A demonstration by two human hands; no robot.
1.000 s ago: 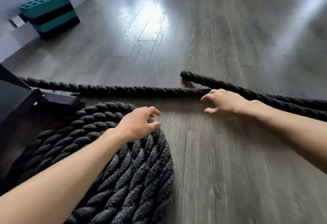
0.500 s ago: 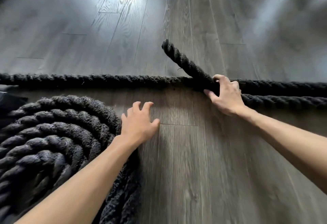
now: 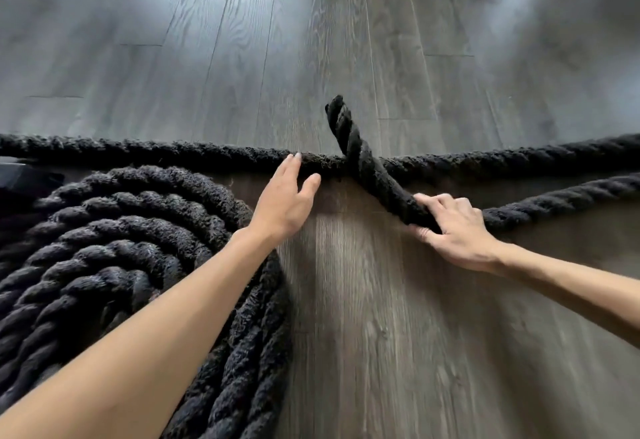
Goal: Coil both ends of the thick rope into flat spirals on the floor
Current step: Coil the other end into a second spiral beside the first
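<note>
A thick black rope lies on the grey wood floor. One end is wound into a flat spiral (image 3: 114, 258) at the lower left. A straight stretch (image 3: 173, 154) runs across the floor from left to right. The free end (image 3: 349, 137) lies over that stretch, its tip pointing away from me. My right hand (image 3: 453, 230) grips the free end a little back from the tip. My left hand (image 3: 284, 203) is open, fingers straight, fingertips touching the straight stretch just left of the crossing.
A second run of the rope (image 3: 561, 199) leads from my right hand off the right edge. A dark object (image 3: 14, 175) shows at the left edge behind the spiral. Bare floor planks (image 3: 346, 40) stretch beyond the rope.
My right hand has pulled the free end nearer to me, so it now crosses the straight stretch. My left hand moved from the floor beside the spiral up to the straight stretch. The view shifted.
</note>
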